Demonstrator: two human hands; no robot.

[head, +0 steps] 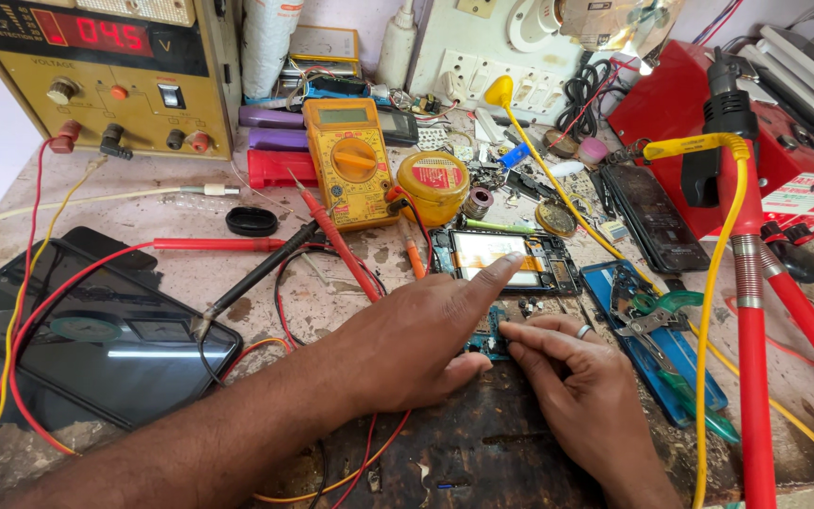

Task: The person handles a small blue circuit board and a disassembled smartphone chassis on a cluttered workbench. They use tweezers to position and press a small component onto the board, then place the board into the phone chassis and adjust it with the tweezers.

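Note:
My left hand (416, 335) reaches across the bench, its index finger stretched out and touching the opened phone (506, 259) with its back removed. Its thumb rests by a small blue circuit board (490, 339). My right hand (572, 377), with a ring on one finger, presses its fingertips flat on that board and the dark mat (482, 443) below. Neither hand grips anything.
A yellow multimeter (350, 160) with red and black probes (332, 240), a bench power supply (96, 75), a dark tablet (96, 339), a round yellow tin (433, 184), tweezers and cutters on a blue tray (657, 330), a red soldering station (756, 123) with yellow and red cables.

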